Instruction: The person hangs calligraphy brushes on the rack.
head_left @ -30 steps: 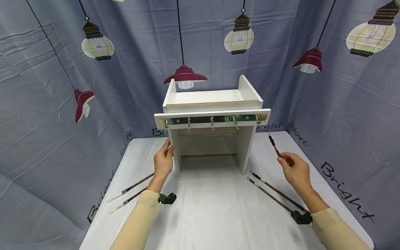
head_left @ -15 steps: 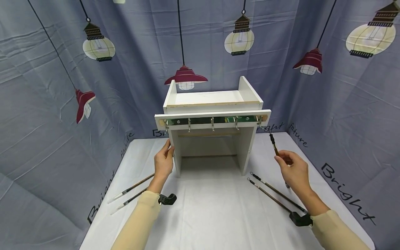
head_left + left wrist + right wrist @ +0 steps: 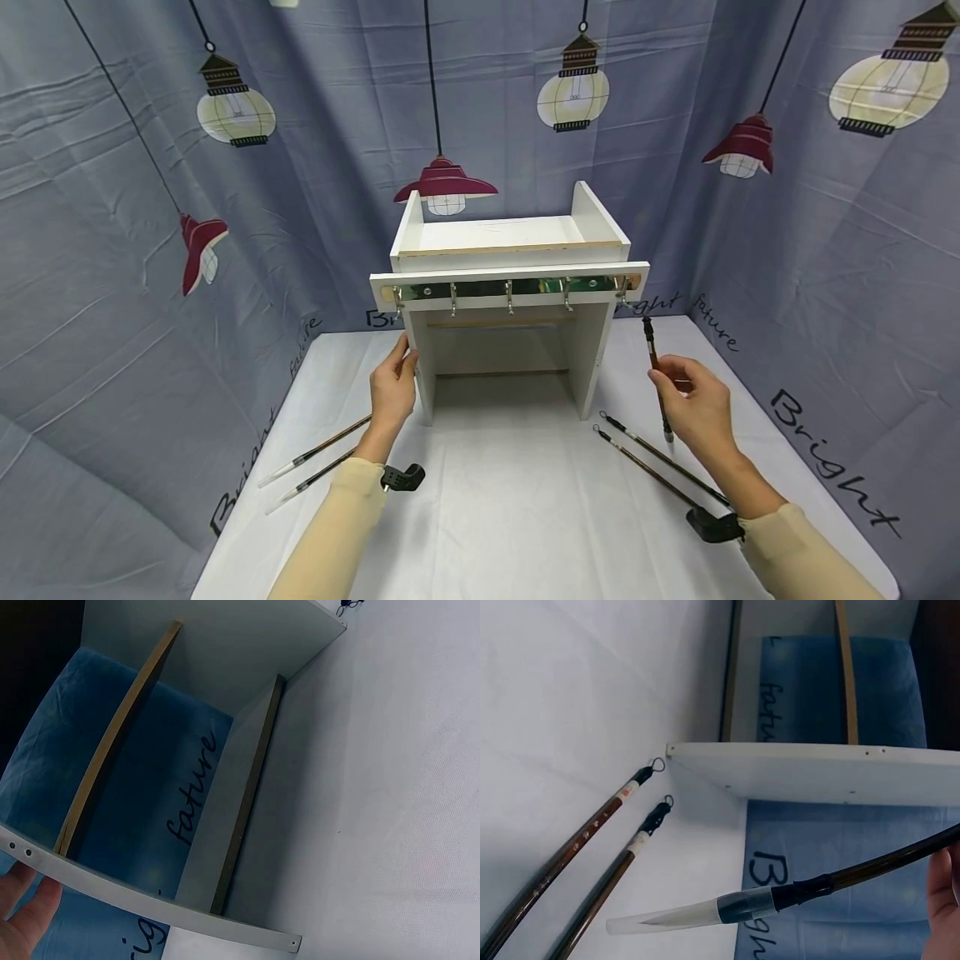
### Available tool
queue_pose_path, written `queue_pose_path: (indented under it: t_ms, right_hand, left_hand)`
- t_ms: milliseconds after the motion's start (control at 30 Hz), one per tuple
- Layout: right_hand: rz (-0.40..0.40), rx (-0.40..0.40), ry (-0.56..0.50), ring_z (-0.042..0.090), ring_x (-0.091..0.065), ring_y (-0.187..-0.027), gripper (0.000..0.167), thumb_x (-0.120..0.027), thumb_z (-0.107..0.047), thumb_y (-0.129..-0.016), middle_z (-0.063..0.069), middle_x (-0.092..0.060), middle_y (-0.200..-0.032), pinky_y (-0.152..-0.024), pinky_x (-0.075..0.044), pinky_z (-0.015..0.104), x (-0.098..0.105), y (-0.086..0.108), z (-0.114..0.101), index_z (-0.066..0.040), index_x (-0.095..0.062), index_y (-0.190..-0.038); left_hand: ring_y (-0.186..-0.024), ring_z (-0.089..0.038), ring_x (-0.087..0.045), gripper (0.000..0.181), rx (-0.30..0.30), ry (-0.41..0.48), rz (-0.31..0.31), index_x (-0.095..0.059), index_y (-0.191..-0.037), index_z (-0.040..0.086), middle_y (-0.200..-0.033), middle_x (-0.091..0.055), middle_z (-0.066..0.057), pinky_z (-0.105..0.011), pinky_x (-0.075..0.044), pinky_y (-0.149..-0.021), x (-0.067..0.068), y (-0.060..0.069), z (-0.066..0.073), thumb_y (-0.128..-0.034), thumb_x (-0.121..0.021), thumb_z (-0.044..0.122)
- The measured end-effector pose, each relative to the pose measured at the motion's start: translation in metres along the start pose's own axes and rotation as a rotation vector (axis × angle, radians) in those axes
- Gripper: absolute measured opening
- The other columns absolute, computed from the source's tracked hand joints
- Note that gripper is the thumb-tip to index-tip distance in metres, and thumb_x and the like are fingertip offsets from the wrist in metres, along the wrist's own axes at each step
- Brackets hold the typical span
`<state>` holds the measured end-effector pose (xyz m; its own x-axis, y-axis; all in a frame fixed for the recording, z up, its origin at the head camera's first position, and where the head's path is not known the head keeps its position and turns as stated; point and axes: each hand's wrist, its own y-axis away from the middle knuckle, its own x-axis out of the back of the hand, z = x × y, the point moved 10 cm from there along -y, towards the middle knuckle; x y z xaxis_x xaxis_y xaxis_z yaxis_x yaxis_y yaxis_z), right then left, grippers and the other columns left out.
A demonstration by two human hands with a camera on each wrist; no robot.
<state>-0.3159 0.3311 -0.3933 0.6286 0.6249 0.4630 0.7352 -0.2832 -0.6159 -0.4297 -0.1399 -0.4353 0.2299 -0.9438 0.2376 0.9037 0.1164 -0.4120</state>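
Observation:
My right hand [image 3: 697,408] pinches a calligraphy brush [image 3: 651,343] to the right of a white shelf [image 3: 450,262]. Held steeply, the brush has its hanging-loop end up; in the right wrist view its bristle tip [image 3: 679,917] sits in a clear cap. My left hand [image 3: 392,387] touches the outside of the shelf's left side panel [image 3: 420,367], its fingertips [image 3: 46,896] against the panel in the left wrist view. Along the shelf's front runs a shiny strip with several metal hooks [image 3: 510,293]. Nothing hangs from them.
Two more brushes, one [image 3: 645,467] and another [image 3: 667,457], lie on the white tabletop [image 3: 510,517] near my right forearm. Another pair, with one brush [image 3: 318,450] and a second [image 3: 311,482], lies left of my left wrist. Grey-blue curtains [image 3: 315,167] surround the table.
The right hand has moved slightly left and turned the brush more upright, so its lower, capped end now shows below the fingers. The left hand and shelf have stayed put.

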Motion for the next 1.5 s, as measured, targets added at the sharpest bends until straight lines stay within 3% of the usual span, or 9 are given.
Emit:
queue_pose_path:
  t_ms: [333, 667, 1033, 1233, 1500]
  right_hand:
    - [-0.009, 0.039, -0.045, -0.019, -0.051, -0.085, 0.021, -0.078, -0.002, -0.091, 0.012, -0.075, -0.102, -0.073, -0.041, 0.003, -0.006, -0.001, -0.015, -0.004, -0.073, -0.111]
    - [-0.026, 0.039, -0.043, -0.019, -0.051, -0.086, 0.02, -0.077, -0.004, -0.092, 0.013, -0.075, -0.104, -0.072, -0.042, 0.007, -0.013, -0.002, -0.019, -0.004, -0.073, -0.112]
    - [-0.054, 0.032, -0.032, -0.015, -0.051, -0.084, 0.019, -0.076, -0.005, -0.094, 0.012, -0.075, -0.102, -0.072, -0.042, 0.005, -0.021, -0.001, -0.017, -0.004, -0.072, -0.112]
    - [-0.065, -0.001, -0.015, -0.01, -0.052, -0.086, 0.019, -0.074, -0.008, -0.096, 0.013, -0.075, -0.104, -0.074, -0.043, 0.012, -0.026, -0.002, -0.012, -0.003, -0.072, -0.114]
    - [-0.082, -0.026, -0.01, -0.015, -0.05, -0.086, 0.018, -0.073, -0.01, -0.097, 0.012, -0.076, -0.103, -0.075, -0.044, 0.013, -0.035, -0.002, -0.007, -0.004, -0.071, -0.114]
  left_hand:
    - [-0.134, -0.032, -0.059, 0.051, 0.005, 0.009, 0.001, -0.044, -0.155, 0.004, -0.158, -0.047, -0.014, -0.043, -0.052, -0.107, 0.002, -0.001, 0.0, -0.1083, -0.056, 0.021]
    - [-0.133, -0.032, -0.06, 0.05, -0.008, -0.007, 0.003, -0.044, -0.155, 0.004, -0.158, -0.047, -0.014, -0.044, -0.053, -0.106, 0.003, -0.002, 0.003, -0.1088, -0.055, 0.02]
    - [-0.133, -0.032, -0.06, 0.051, -0.007, -0.006, 0.008, -0.044, -0.155, 0.006, -0.157, -0.048, -0.013, -0.045, -0.053, -0.106, 0.001, 0.0, 0.001, -0.1083, -0.056, 0.023]
    - [-0.133, -0.032, -0.059, 0.052, -0.016, -0.011, 0.009, -0.044, -0.155, 0.004, -0.157, -0.048, -0.014, -0.044, -0.053, -0.106, 0.001, -0.001, 0.002, -0.1082, -0.056, 0.023]
    - [-0.134, -0.033, -0.058, 0.051, -0.006, -0.019, 0.017, -0.045, -0.154, 0.004, -0.156, -0.049, -0.016, -0.045, -0.053, -0.106, 0.001, 0.0, 0.002, -0.1081, -0.056, 0.021]
